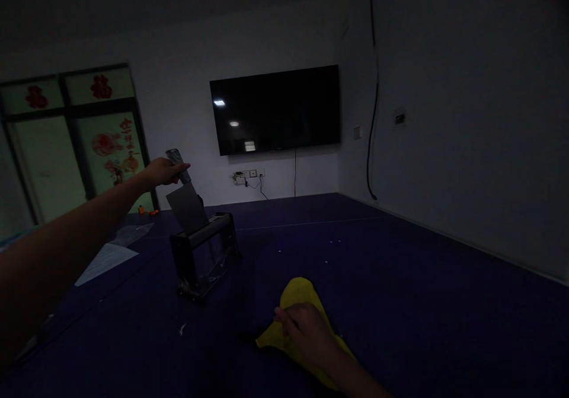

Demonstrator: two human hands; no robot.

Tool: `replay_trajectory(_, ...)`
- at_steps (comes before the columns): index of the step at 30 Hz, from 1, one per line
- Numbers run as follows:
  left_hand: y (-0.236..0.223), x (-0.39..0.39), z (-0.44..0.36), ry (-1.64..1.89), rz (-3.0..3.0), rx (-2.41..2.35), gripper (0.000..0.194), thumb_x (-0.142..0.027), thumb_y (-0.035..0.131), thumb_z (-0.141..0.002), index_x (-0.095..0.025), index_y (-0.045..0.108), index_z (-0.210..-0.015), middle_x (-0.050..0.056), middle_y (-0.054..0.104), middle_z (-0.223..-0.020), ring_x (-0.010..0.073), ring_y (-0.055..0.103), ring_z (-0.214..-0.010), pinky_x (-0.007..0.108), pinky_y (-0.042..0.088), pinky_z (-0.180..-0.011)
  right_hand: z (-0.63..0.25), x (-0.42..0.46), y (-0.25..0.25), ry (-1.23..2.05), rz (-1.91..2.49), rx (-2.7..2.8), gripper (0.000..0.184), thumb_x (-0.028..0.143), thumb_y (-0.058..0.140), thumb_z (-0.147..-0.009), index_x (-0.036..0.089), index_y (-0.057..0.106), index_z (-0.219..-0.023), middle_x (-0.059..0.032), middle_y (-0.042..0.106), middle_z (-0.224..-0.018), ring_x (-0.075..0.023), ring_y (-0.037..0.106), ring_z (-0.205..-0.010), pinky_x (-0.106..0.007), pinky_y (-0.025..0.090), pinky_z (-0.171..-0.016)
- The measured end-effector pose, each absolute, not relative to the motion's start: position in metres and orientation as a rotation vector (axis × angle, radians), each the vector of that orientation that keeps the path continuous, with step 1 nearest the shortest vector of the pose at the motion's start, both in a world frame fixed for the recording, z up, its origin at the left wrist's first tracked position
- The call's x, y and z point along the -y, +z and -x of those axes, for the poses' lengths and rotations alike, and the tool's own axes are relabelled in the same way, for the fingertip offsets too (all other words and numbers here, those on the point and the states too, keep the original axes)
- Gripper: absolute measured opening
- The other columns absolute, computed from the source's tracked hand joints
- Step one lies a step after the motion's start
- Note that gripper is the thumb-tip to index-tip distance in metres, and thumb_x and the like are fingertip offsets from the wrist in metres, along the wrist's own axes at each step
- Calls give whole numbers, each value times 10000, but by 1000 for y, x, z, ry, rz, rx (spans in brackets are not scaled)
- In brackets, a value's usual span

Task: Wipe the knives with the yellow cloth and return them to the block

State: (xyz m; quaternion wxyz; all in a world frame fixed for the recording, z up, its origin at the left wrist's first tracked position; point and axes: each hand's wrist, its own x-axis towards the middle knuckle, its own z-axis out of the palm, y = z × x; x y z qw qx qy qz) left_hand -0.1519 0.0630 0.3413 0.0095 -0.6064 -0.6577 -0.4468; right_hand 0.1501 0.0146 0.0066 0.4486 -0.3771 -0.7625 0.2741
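My left hand [163, 171] reaches far forward with its fingers closed on a narrow grey flat piece [173, 155]; its exact kind is unclear in the dim light. Just below stands a dark-framed device with a clear bin [213, 260], which looks like a small paper shredder. A grey sheet [186, 207] sticks up out of its top, close under the piece; whether the two touch is hard to tell. Low in front, my right hand [304, 327] is closed over a yellow cloth-like piece [299, 290]. Its inner fingers are hidden, so what they grip does not show.
The dark blue floor or mat [391, 303] carries a few white scraps [182, 328]. White paper [109, 261] and a clear plastic bag [133, 232] lie at left, small orange objects [142, 210] behind. A television [278, 110] and a hanging cable [373, 137] are on the walls.
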Motion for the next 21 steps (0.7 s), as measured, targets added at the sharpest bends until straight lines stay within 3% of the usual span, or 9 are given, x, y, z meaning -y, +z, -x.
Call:
replay_trajectory(7, 316, -90, 154, -1283, 2000, 2065, 437, -450, 554, -775, -151, 497, -462, -99, 325, -301, 44, 325, -378, 164, 235, -425, -148, -9, 10, 277, 1127, 2092, 640, 555, 237, -910, 174, 595, -541, -51, 601, -537, -128, 472, -480, -273, 223, -506)
replay_trajectory(13, 298, -115, 158, -1067, 2049, 2143, 477, -509, 569, -717, -164, 480, -399, -19, 418, -313, 95, 393, -362, 231, 285, -438, -149, -5, 12, 205, 1223, 2202, 647, 517, 185, -934, 165, 625, -616, -57, 654, -613, -131, 536, -536, -268, 233, -519)
replay_trajectory(21, 272, -134, 164, -924, 2067, 2187, 494, -569, 510, -691, -174, 481, -397, 31, 479, -369, 133, 463, -404, 236, 344, -457, -148, -3, 18, 152, 1244, 2278, 630, 475, 181, -947, 165, 649, -660, -68, 682, -664, -142, 591, -586, -267, 256, -529)
